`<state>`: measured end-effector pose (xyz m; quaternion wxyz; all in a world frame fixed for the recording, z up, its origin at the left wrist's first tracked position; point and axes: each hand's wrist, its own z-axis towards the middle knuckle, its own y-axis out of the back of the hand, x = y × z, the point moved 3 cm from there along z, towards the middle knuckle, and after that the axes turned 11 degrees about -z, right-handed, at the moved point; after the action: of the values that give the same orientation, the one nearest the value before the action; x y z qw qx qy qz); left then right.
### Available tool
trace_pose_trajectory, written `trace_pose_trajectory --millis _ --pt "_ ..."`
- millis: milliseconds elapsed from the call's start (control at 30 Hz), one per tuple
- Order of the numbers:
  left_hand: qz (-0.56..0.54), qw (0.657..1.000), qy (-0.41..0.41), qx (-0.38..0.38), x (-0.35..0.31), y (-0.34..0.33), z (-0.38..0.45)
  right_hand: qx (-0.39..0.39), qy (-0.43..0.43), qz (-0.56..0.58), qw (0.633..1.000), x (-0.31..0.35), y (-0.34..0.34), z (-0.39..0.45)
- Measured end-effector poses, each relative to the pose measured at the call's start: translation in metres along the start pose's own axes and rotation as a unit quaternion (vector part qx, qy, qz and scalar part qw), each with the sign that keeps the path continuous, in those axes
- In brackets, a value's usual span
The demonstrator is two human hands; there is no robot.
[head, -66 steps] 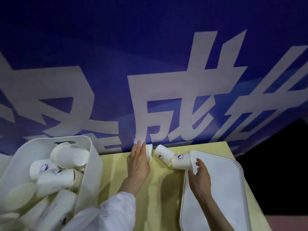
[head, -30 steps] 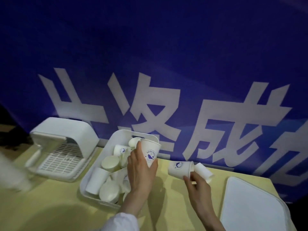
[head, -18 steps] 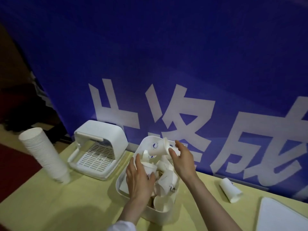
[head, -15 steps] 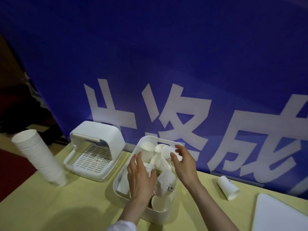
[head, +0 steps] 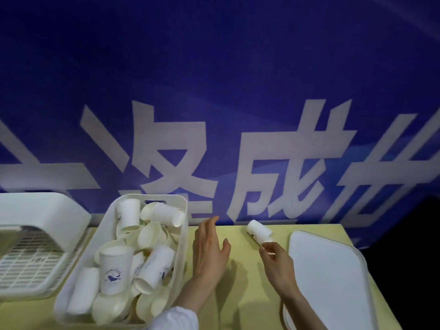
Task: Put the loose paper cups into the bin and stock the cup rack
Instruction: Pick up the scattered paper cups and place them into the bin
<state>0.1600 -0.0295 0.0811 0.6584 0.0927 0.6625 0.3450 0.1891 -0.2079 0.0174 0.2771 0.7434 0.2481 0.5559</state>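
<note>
A white bin [head: 183, 236] stands on the yellow table [head: 240, 294], filled with several loose white paper cups [head: 114, 270] lying at all angles. The white cup rack [head: 35, 236] sits at the far left, its grid floor bare. One loose paper cup [head: 258, 231] lies on its side near the table's back edge. My right hand [head: 277, 263] reaches it from below and pinches its rim between thumb and fingertips. My left hand [head: 209, 248] hovers over the table just right of the bin, fingers straight, holding nothing.
A white rounded tray [head: 328, 282] lies at the right end of the table, close to my right forearm. A blue banner with large white characters [head: 238, 115] hangs right behind the table. Past the table's right edge it is dark.
Both hands have come out of the bin. My right hand moved right to the loose cup on the table; my left hand now hangs beside the bin. The view swung right.
</note>
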Motion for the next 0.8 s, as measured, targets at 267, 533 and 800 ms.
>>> trace_pose_trajectory --millis 267,533,800 --pt "0.033 0.994 0.052 0.088 0.019 -0.064 0.035 0.049 -0.036 0.025 0.998 -0.038 -0.012 0.066" --pt "0.030 0.988 0.097 0.117 0.047 -0.079 0.048 0.112 -0.059 0.086 0.988 -0.041 -0.047 0.083" --pt "0.012 0.992 0.076 0.101 0.032 -0.060 0.036 0.016 -0.005 0.112 0.994 -0.004 -0.021 0.050"
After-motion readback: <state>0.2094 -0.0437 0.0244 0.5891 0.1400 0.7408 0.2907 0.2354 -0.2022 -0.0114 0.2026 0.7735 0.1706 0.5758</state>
